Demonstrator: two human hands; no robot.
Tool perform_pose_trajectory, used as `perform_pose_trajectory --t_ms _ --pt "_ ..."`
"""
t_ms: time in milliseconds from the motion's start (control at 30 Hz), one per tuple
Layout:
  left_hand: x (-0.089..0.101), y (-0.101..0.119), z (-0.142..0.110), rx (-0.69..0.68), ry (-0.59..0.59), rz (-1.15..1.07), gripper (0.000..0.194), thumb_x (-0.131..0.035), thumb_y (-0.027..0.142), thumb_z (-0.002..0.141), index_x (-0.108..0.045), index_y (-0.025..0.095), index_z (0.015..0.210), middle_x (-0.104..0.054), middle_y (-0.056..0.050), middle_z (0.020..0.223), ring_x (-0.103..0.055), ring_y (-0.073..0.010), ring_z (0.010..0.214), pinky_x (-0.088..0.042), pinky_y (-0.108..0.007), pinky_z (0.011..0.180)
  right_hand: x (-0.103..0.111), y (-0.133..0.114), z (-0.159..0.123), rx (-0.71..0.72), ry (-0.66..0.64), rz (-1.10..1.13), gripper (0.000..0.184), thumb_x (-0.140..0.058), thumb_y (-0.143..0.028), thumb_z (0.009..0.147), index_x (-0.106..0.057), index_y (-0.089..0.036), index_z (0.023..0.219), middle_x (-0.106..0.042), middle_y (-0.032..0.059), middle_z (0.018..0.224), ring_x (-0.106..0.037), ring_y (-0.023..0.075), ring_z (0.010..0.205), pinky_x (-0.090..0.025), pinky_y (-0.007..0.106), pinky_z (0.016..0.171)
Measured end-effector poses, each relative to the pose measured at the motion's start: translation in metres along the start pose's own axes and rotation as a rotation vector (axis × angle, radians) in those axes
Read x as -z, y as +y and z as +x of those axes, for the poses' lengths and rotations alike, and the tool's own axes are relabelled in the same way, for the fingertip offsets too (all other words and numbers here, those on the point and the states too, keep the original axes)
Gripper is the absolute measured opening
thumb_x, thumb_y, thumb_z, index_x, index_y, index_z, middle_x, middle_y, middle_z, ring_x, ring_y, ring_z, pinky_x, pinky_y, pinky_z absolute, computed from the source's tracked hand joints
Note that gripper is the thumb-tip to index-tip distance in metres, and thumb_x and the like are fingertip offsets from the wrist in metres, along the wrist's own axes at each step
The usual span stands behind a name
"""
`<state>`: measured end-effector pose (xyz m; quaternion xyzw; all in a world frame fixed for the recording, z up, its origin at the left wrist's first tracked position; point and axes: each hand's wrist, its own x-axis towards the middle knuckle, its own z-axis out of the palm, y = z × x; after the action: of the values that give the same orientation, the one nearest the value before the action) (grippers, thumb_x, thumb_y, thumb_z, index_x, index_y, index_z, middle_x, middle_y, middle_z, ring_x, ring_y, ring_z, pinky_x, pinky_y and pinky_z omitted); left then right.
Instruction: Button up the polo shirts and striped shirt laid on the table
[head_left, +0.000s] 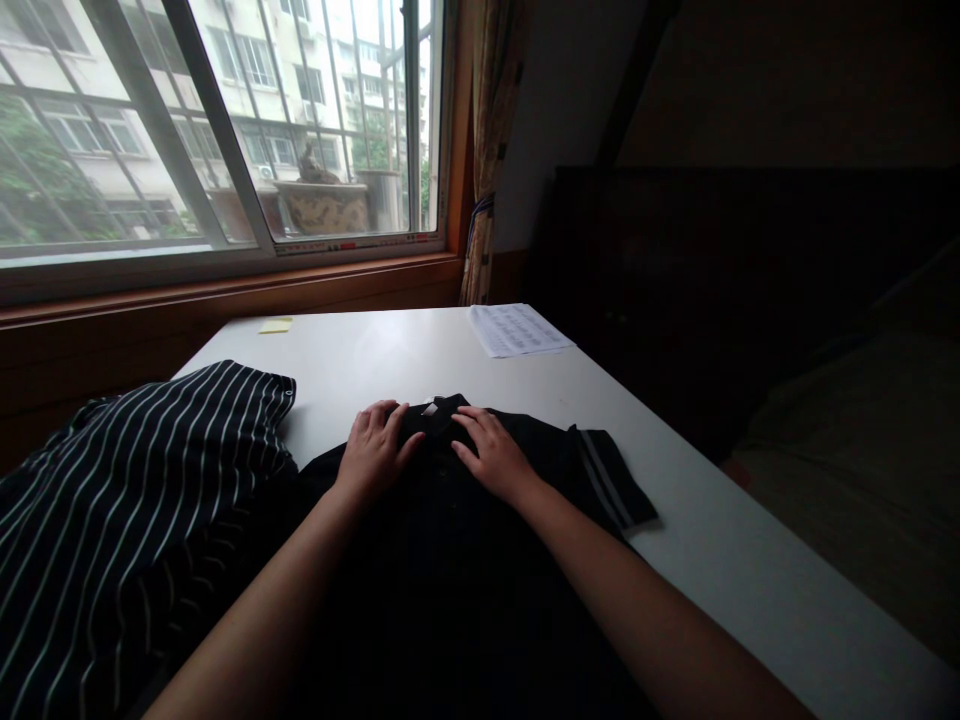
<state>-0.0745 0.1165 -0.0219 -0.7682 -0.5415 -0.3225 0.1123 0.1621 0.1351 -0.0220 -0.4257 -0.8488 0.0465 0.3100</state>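
A black short-sleeved shirt (450, 560) lies spread on the white table (390, 350), collar away from me. Its right sleeve shows two grey stripes near the cuff, and a small white label sits inside the neck. My left hand (373, 445) rests flat on the left side of the collar, fingers apart. On the collar's right side lies my right hand (495, 450), its fingers also stretched out. Neither hand grips the cloth. My left forearm and the dim light hide much of the shirt's left part.
To the left a black garment with white stripes (187, 450) is heaped over the table edge. A yellow sticky note (276, 325) and printed sheets (519, 330) lie at the far end. Beyond are a barred window (322, 120) and a tied curtain (484, 170).
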Motion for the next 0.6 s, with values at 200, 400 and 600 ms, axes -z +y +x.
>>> perform_pose_trajectory --t_ms 200,400,600 --pt "0.0097 -0.0005 0.0049 -0.018 -0.039 -0.024 0.014 -0.054 0.032 0.095 -0.062 0.022 0.090 -0.061 -0.007 0.095 -0.055 -0.0256 0.090 -0.050 -0.039 0.079 -0.0060 0.0038 -0.0010 0.008 -0.207 -0.067 0.055 -0.050 -0.042 0.097 -0.042 -0.019 0.146 -0.042 0.0107 0.152 -0.035 0.0266 0.142 -0.031 0.048 0.117" --pt "0.0042 -0.0001 0.0038 -0.122 -0.160 -0.030 0.009 -0.058 0.030 0.092 -0.063 0.022 0.092 -0.060 -0.006 0.094 -0.056 -0.0239 0.090 -0.051 -0.039 0.083 -0.0029 0.0010 -0.0021 -0.038 -0.264 -0.122 0.056 -0.039 -0.050 0.100 -0.040 -0.020 0.148 -0.034 0.0072 0.156 -0.027 0.0256 0.146 -0.024 0.049 0.119" --pt "-0.0002 -0.0031 0.0000 -0.059 -0.147 0.024 0.019 -0.056 0.034 0.093 -0.060 0.020 0.106 -0.057 -0.011 0.108 -0.054 -0.0288 0.101 -0.046 -0.048 0.091 -0.0045 0.0023 -0.0025 -0.097 -0.238 -0.147 0.054 -0.033 -0.049 0.102 -0.041 -0.021 0.147 -0.034 0.0066 0.156 -0.028 0.0257 0.146 -0.025 0.050 0.118"
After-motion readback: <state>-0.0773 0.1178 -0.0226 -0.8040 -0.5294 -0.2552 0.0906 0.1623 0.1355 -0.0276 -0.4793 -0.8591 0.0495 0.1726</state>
